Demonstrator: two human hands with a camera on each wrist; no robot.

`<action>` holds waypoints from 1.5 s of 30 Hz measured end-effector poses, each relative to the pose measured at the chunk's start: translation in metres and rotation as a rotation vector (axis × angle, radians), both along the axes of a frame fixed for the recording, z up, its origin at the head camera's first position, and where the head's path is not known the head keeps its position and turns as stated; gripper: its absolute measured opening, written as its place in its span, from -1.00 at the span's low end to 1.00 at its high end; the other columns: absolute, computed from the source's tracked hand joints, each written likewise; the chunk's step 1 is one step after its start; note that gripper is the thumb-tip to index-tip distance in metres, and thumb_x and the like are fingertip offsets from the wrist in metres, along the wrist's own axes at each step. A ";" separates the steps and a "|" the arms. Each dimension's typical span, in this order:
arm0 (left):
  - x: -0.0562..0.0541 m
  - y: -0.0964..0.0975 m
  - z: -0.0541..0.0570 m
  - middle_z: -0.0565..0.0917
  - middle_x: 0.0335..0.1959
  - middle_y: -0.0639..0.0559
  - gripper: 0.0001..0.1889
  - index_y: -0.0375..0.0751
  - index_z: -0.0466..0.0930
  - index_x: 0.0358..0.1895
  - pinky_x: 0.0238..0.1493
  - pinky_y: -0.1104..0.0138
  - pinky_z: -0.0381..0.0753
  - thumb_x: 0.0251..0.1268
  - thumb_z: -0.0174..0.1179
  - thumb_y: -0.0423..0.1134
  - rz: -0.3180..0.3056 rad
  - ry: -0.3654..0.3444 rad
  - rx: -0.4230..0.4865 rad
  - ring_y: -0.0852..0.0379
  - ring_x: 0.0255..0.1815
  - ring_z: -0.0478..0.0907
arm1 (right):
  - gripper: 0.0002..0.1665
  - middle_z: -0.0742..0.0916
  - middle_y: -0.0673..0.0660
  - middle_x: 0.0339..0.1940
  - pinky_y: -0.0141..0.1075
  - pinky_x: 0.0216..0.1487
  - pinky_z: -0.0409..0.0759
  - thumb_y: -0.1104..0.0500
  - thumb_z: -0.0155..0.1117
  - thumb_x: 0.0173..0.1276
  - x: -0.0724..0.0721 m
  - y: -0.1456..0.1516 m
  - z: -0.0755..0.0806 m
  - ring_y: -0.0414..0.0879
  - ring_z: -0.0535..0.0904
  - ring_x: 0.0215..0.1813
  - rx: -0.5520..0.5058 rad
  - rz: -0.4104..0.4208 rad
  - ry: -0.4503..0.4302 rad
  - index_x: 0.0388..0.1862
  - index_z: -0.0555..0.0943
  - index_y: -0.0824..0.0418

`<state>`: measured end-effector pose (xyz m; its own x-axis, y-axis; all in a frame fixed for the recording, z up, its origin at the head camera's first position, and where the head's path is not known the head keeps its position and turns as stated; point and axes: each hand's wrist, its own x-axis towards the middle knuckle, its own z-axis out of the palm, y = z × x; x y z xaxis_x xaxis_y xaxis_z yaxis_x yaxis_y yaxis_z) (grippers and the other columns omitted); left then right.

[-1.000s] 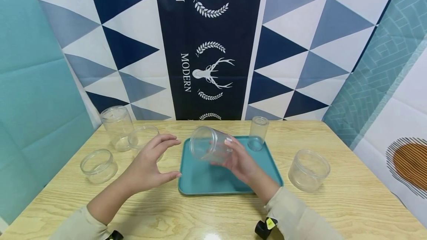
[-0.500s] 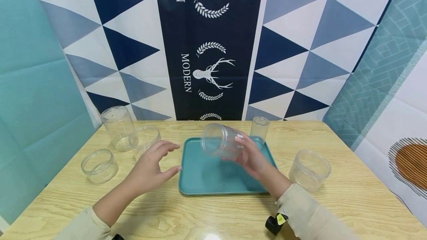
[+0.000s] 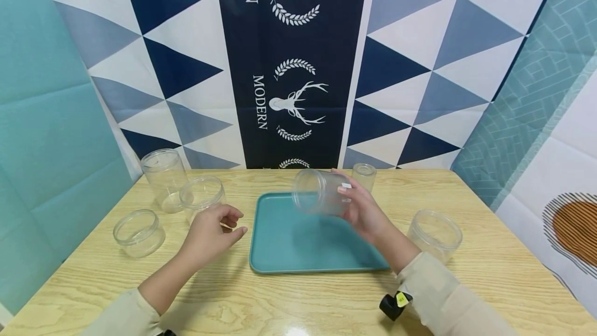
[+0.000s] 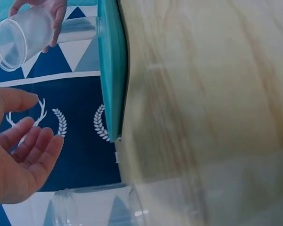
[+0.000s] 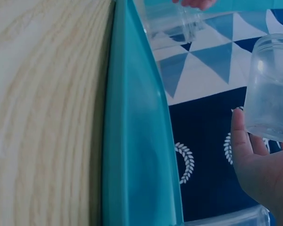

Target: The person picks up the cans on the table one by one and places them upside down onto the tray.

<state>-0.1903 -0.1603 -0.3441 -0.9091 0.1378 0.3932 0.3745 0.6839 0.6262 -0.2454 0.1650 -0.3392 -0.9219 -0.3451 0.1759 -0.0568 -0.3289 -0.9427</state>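
Note:
My right hand [image 3: 368, 217] grips a clear jar [image 3: 317, 194] by its base end, in the air over the teal tray [image 3: 294, 248]. The jar lies on its side, with its rimmed mouth toward the left. In the right wrist view, the thumb and fingers of that hand hold the same jar [image 5: 271, 94] near its bottom. My left hand [image 3: 210, 235] holds nothing; its fingers are loosely bent, left of the tray. Behind it stands a clear jar [image 3: 200, 193], partly hidden. The left wrist view shows the left hand [image 4: 19, 150] apart from the held jar [image 4: 26, 37].
A tall clear jar [image 3: 164, 178] stands at the back left, a low one [image 3: 139, 232] in front of it. A narrow upturned jar [image 3: 364, 176] is partly hidden behind the right hand. On the right, another low jar [image 3: 436, 229] is partly covered by the forearm.
My right hand has carried the jar to the right and slightly up, away from the left hand. The left hand has drawn back a little, its fingers bending more.

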 end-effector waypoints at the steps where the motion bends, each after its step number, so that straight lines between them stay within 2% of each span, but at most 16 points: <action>1: -0.001 0.000 -0.001 0.63 -0.36 0.05 -0.80 -0.25 0.67 -0.24 -0.28 0.30 0.66 0.03 0.43 -0.38 0.018 -0.030 0.010 0.12 -0.32 0.60 | -0.37 0.61 -0.04 0.11 -0.11 0.10 0.57 0.20 -0.06 0.44 -0.001 0.001 0.000 -0.07 0.58 0.09 0.003 -0.003 0.002 0.49 0.22 0.11; 4: -0.002 0.000 -0.004 0.63 -0.40 0.03 -0.81 -0.27 0.66 -0.25 -0.36 0.33 0.59 0.04 0.43 -0.37 0.041 -0.127 0.031 0.16 -0.37 0.56 | -0.33 0.59 -0.03 0.14 -0.12 0.10 0.56 0.23 -0.06 0.42 -0.003 0.004 0.001 -0.08 0.58 0.10 0.010 -0.001 0.015 0.52 0.17 0.13; 7: -0.004 0.000 -0.007 0.63 -0.34 -0.02 -0.75 -0.31 0.65 -0.20 -0.39 0.32 0.57 0.04 0.43 -0.36 0.033 -0.239 0.051 0.14 -0.35 0.55 | -0.33 0.51 0.02 0.23 -0.12 0.12 0.56 0.25 -0.04 0.42 -0.003 0.007 0.004 -0.07 0.57 0.11 0.035 -0.010 0.036 0.51 0.19 0.13; 10: -0.005 -0.001 -0.010 0.61 -0.22 -0.12 -0.67 -0.36 0.63 -0.12 -0.37 0.30 0.61 0.01 0.45 -0.36 0.002 -0.340 0.073 0.09 -0.29 0.57 | -0.31 0.30 0.05 0.43 0.00 0.23 0.49 0.25 0.04 0.40 -0.004 0.008 0.008 -0.03 0.51 0.17 0.110 -0.046 0.067 0.51 0.21 0.10; 13: -0.007 -0.001 -0.014 0.55 -0.16 -0.18 -0.57 -0.43 0.57 -0.02 -0.35 0.26 0.66 0.01 0.45 -0.39 -0.037 -0.437 0.119 0.04 -0.23 0.57 | -0.25 0.15 0.09 0.54 0.17 0.34 0.29 0.24 0.15 0.38 -0.005 0.009 0.012 -0.01 0.40 0.27 0.220 -0.085 0.098 0.52 0.20 0.10; 15: -0.009 -0.001 -0.017 0.52 -0.14 -0.20 -0.51 -0.48 0.52 0.06 -0.34 0.23 0.68 0.02 0.43 -0.42 -0.062 -0.493 0.152 0.03 -0.24 0.57 | -0.21 0.20 0.15 0.53 0.17 0.34 0.28 0.25 0.21 0.34 -0.006 0.010 0.015 0.01 0.37 0.28 0.282 -0.105 0.112 0.52 0.20 0.09; 18: -0.011 0.000 -0.022 0.50 -0.12 -0.19 -0.43 -0.52 0.45 0.15 -0.32 0.22 0.70 0.03 0.42 -0.44 -0.081 -0.552 0.182 0.05 -0.33 0.61 | -0.17 0.37 0.25 0.43 -0.03 0.25 0.45 0.27 0.28 0.30 -0.007 0.011 0.018 0.07 0.40 0.27 0.360 -0.114 0.152 0.52 0.21 0.09; 21: -0.013 0.002 -0.025 0.50 -0.12 -0.19 -0.36 -0.56 0.39 0.22 -0.29 0.24 0.69 0.03 0.41 -0.45 -0.100 -0.577 0.188 0.06 -0.42 0.62 | -0.17 0.40 0.18 0.42 -0.14 0.12 0.57 0.24 0.35 0.27 -0.009 0.013 0.022 0.09 0.39 0.33 0.469 -0.140 0.230 0.50 0.26 0.02; 27: -0.016 0.008 -0.029 0.45 -0.16 -0.19 -0.27 -0.65 0.27 0.28 -0.35 0.23 0.71 -0.03 0.36 -0.57 -0.127 -0.602 0.243 0.05 -0.35 0.56 | -0.12 0.35 0.07 0.45 0.14 0.20 0.46 0.17 0.47 0.19 -0.014 0.016 0.028 0.13 0.31 0.40 0.693 -0.185 0.457 0.47 0.32 -0.04; 31: -0.016 0.014 -0.030 0.41 -0.22 -0.18 -0.24 -0.69 0.21 0.29 -0.41 0.21 0.72 -0.07 0.32 -0.64 -0.150 -0.609 0.261 0.06 -0.36 0.49 | -0.10 0.39 0.08 0.43 0.13 0.12 0.48 0.17 0.50 0.13 -0.017 0.016 0.029 0.09 0.34 0.33 0.819 -0.204 0.601 0.45 0.35 -0.03; 35: -0.015 0.018 -0.031 0.40 -0.25 -0.17 -0.25 -0.68 0.22 0.30 -0.43 0.21 0.72 -0.08 0.29 -0.69 -0.144 -0.598 0.244 0.08 -0.43 0.43 | -0.10 0.43 0.10 0.41 0.17 0.14 0.47 0.18 0.53 0.06 -0.020 0.014 0.030 0.10 0.31 0.37 0.930 -0.215 0.721 0.42 0.40 -0.03; 39: -0.014 0.021 -0.032 0.41 -0.26 -0.17 -0.25 -0.63 0.23 0.32 -0.43 0.23 0.71 -0.05 0.28 -0.72 -0.130 -0.598 0.221 0.09 -0.46 0.41 | -0.12 0.44 0.18 0.39 0.27 0.21 0.38 0.21 0.54 0.02 -0.022 0.012 0.030 0.18 0.25 0.43 1.003 -0.201 0.812 0.38 0.45 0.06; 45: -0.012 0.024 -0.030 0.39 -0.29 -0.15 -0.27 -0.59 0.23 0.34 -0.44 0.23 0.71 0.00 0.25 -0.74 -0.117 -0.613 0.217 0.08 -0.45 0.40 | -0.12 0.43 0.28 0.39 0.26 0.29 0.29 0.18 0.54 0.01 -0.027 0.007 0.031 0.25 0.27 0.41 1.142 -0.186 0.894 0.38 0.46 0.08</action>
<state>-0.2024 -0.1363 -0.3743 -0.9608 0.2254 -0.1614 -0.0298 0.4949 0.8684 -0.2723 0.1724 -0.3077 -0.7007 -0.5771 0.4195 -0.7080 0.6349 -0.3091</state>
